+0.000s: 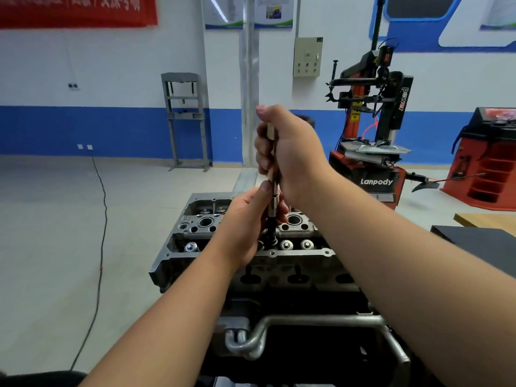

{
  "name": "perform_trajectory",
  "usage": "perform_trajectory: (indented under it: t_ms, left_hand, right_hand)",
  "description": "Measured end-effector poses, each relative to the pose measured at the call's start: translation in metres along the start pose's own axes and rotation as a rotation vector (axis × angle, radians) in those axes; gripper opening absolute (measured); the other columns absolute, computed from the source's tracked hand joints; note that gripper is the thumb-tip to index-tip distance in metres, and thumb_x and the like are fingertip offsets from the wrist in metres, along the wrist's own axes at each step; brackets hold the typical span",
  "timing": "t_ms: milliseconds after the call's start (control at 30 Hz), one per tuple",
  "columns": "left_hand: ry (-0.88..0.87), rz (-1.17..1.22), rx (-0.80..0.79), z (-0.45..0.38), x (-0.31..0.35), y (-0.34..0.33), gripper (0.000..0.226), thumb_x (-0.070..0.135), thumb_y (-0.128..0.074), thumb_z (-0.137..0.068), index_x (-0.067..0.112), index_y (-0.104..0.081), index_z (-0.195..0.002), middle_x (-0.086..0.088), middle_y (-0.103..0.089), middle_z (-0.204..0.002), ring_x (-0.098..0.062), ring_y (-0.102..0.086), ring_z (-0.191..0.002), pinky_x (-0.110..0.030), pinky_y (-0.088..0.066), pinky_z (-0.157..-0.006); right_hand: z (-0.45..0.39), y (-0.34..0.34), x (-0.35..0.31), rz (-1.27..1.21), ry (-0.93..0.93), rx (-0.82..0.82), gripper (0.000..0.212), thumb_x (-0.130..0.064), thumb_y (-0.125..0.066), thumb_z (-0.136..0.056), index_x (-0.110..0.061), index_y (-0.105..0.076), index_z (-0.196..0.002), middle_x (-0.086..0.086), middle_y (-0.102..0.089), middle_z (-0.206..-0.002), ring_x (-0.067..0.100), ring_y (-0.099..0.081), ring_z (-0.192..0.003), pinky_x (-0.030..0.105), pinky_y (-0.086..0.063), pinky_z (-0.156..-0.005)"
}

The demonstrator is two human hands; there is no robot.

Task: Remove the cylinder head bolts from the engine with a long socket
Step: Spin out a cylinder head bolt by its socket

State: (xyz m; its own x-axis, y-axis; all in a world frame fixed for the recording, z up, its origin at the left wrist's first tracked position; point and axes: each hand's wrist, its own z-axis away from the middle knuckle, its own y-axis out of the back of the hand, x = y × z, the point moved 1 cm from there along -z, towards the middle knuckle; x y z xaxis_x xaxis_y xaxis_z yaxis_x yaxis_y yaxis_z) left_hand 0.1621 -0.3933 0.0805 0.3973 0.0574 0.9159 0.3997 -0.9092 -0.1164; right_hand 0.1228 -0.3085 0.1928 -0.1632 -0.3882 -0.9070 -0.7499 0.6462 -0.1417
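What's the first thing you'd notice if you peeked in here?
Two hands meet in the middle: the right hand grips the top of a long socket standing upright, the left hand holds it lower down. Beneath them sits the grey engine, with a red tyre machine behind on the right.

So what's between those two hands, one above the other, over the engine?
In the head view, the long socket runs upright between the right hand gripping its top and the left hand holding its lower end above the cylinder head.
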Motion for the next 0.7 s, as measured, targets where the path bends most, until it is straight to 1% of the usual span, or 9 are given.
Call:
perform_trajectory:
  t_ms: [67, 133, 200, 267, 333, 433, 567, 633, 700]
  left_hand:
    - [-0.022, -0.058, 0.012, 0.000, 0.001, 0.000, 0.044, 0.052, -0.049, -0.103, 0.035, -0.073, -0.069, 0.013, -0.064, -0.068, -0.003, -0.058, -0.064, -0.027, -0.045, -0.069]
    - [-0.032, -0.074, 0.032, 0.001, 0.001, 0.000, 0.044, 0.052, -0.052, -0.102, 0.034, -0.071, -0.067, 0.013, -0.064, -0.067, -0.003, -0.057, -0.063, -0.033, -0.043, -0.073]
    - [-0.036, -0.051, 0.073, 0.002, 0.001, 0.000, 0.031, 0.057, -0.067, -0.090, 0.030, -0.072, -0.076, 0.008, -0.069, -0.074, -0.008, -0.060, -0.070, -0.041, -0.045, -0.083]
    - [-0.034, -0.034, 0.104, 0.002, 0.001, 0.000, 0.039, 0.060, -0.075, -0.076, 0.023, -0.068, -0.087, 0.005, -0.070, -0.080, -0.011, -0.062, -0.075, -0.044, -0.047, -0.088]
    - [-0.026, -0.021, 0.070, 0.001, 0.001, 0.000, 0.040, 0.063, -0.069, -0.080, 0.024, -0.070, -0.089, 0.004, -0.072, -0.084, -0.012, -0.063, -0.077, -0.038, -0.049, -0.085]
    - [-0.003, -0.013, -0.009, 0.002, 0.002, 0.000, 0.039, 0.059, -0.053, -0.096, 0.028, -0.075, -0.085, 0.001, -0.072, -0.085, -0.014, -0.064, -0.074, -0.033, -0.048, -0.077]
    - [-0.017, -0.082, 0.020, 0.001, 0.000, -0.002, 0.053, 0.035, -0.046, -0.110, 0.034, -0.071, -0.063, 0.016, -0.061, -0.061, -0.001, -0.056, -0.059, -0.030, -0.040, -0.068]
    - [-0.036, -0.080, 0.057, -0.001, 0.001, -0.002, 0.045, 0.034, -0.054, -0.107, 0.033, -0.071, -0.065, 0.015, -0.061, -0.061, -0.002, -0.055, -0.059, -0.027, -0.043, -0.065]
    - [-0.046, -0.029, 0.106, -0.001, 0.001, -0.002, 0.026, 0.049, -0.069, -0.091, 0.027, -0.069, -0.078, 0.009, -0.065, -0.068, -0.007, -0.059, -0.066, -0.029, -0.050, -0.073]
  right_hand:
    - [0.004, -0.009, 0.005, 0.168, 0.109, 0.197, 0.029, -0.030, -0.055, -0.096, -0.017, -0.053, -0.070, 0.001, -0.049, -0.065, 0.019, -0.044, -0.062, 0.037, -0.038, -0.061]
    - [0.002, -0.008, 0.005, 0.156, 0.112, 0.218, 0.031, -0.031, -0.053, -0.094, -0.018, -0.050, -0.067, 0.001, -0.046, -0.063, 0.019, -0.040, -0.062, 0.040, -0.035, -0.062]
    - [-0.006, -0.001, 0.000, 0.023, -0.001, -0.040, 0.038, -0.032, -0.049, -0.095, -0.020, -0.044, -0.059, -0.003, -0.035, -0.052, 0.018, -0.028, -0.050, 0.035, -0.027, -0.055]
    - [-0.011, 0.009, -0.010, -0.039, -0.133, -0.290, 0.047, -0.038, -0.047, -0.097, -0.022, -0.040, -0.053, -0.006, -0.027, -0.047, 0.016, -0.020, -0.044, 0.029, -0.022, -0.050]
    - [-0.012, 0.012, -0.012, -0.051, -0.148, -0.343, 0.046, -0.035, -0.048, -0.097, -0.022, -0.039, -0.054, -0.007, -0.025, -0.046, 0.015, -0.018, -0.044, 0.030, -0.019, -0.051]
    - [-0.005, 0.004, -0.004, -0.080, -0.069, -0.163, 0.037, -0.029, -0.052, -0.097, -0.019, -0.043, -0.062, -0.004, -0.031, -0.050, 0.015, -0.023, -0.046, 0.031, -0.021, -0.052]
    - [0.010, -0.012, 0.011, 0.180, 0.137, 0.248, 0.034, -0.044, -0.051, -0.100, -0.019, -0.053, -0.078, -0.006, -0.050, -0.067, 0.013, -0.048, -0.063, 0.032, -0.043, -0.062]
    - [0.007, -0.012, 0.011, 0.124, 0.121, 0.224, 0.036, -0.045, -0.047, -0.099, -0.020, -0.054, -0.073, -0.005, -0.048, -0.064, 0.015, -0.044, -0.062, 0.036, -0.040, -0.061]
    - [-0.002, -0.004, 0.003, -0.027, 0.002, 0.002, 0.045, -0.040, -0.045, -0.097, -0.022, -0.048, -0.057, -0.005, -0.036, -0.051, 0.016, -0.029, -0.048, 0.031, -0.028, -0.050]
